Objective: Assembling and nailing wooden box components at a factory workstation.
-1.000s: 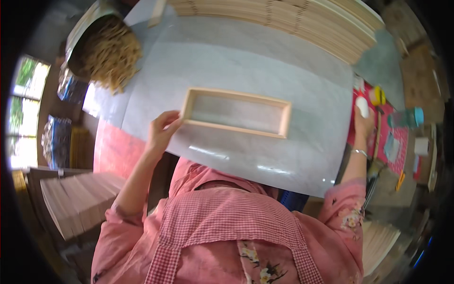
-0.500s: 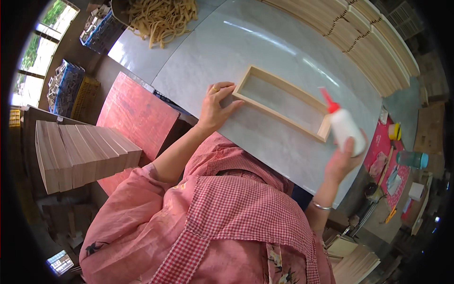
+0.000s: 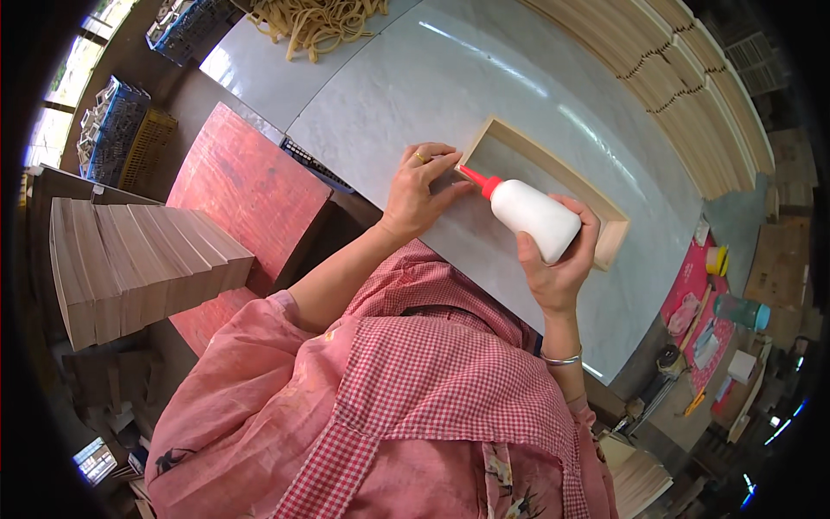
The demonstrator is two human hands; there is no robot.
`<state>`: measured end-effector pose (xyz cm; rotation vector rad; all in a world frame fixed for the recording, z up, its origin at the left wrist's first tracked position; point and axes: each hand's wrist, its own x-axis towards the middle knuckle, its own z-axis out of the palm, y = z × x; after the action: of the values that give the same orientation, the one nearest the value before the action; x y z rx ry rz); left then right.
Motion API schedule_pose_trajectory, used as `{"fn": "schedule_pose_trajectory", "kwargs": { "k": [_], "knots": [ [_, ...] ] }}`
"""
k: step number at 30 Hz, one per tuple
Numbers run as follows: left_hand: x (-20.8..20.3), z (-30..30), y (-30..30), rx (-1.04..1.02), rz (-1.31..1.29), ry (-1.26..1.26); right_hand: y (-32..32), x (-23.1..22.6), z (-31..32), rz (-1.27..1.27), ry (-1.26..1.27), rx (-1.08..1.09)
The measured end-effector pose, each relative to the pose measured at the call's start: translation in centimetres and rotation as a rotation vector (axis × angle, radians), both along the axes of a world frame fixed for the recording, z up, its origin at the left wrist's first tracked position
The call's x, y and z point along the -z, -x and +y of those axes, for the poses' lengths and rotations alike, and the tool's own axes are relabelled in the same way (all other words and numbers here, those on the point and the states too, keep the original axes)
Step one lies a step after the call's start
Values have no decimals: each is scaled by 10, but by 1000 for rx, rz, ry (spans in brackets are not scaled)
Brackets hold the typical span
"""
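Note:
A shallow rectangular wooden frame [image 3: 612,242] lies on the grey tabletop [image 3: 406,95], slanting from far left to near right. My left hand [image 3: 417,192] is at its left end, thumb and fingers pinching the corner. In my right hand [image 3: 566,268] is a white squeeze bottle [image 3: 536,218] with a red nozzle, tilted so the tip points left. The tip is close to that same left corner, near my left fingertips; whether it touches the wood I cannot tell. The bottle and right hand hide much of the frame's near side.
Long rows of wooden strips [image 3: 692,95] line the far right edge. Tan bands [image 3: 316,26] lie in a heap at the far left. Wooden blocks [image 3: 130,268] rest beside a red board [image 3: 251,190] on my left. A lidded jar [image 3: 739,311] and tools are at the right.
My right hand has brought the bottle leftward from the frame's right end to its left corner, tipping the nozzle left. My left hand stays at the corner. The view has shifted slightly.

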<state>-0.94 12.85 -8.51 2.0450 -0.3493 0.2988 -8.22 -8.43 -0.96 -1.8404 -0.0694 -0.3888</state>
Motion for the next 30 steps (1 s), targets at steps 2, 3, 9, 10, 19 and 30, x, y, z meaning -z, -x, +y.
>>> {"fn": "schedule_pose_trajectory", "kwargs": {
  "k": [2,3,9,10,19,30],
  "knots": [
    [1,0,-1,2,-1,4,-2,0,0,-1,32,-9],
    [1,0,-1,3,-11,-2,-3,0,0,-35,68,-13],
    [0,0,-1,7,-44,-23,-15,-1,-2,-159,203,-8],
    [-1,0,-1,8,-44,-25,-17,-1,-2,-169,216,0],
    [-3,-1,1,7,-33,-33,-36,-6,-6,-141,244,30],
    [-1,0,-1,12,-34,-46,-58,-2,-11,-233,296,114]
  ]
}}
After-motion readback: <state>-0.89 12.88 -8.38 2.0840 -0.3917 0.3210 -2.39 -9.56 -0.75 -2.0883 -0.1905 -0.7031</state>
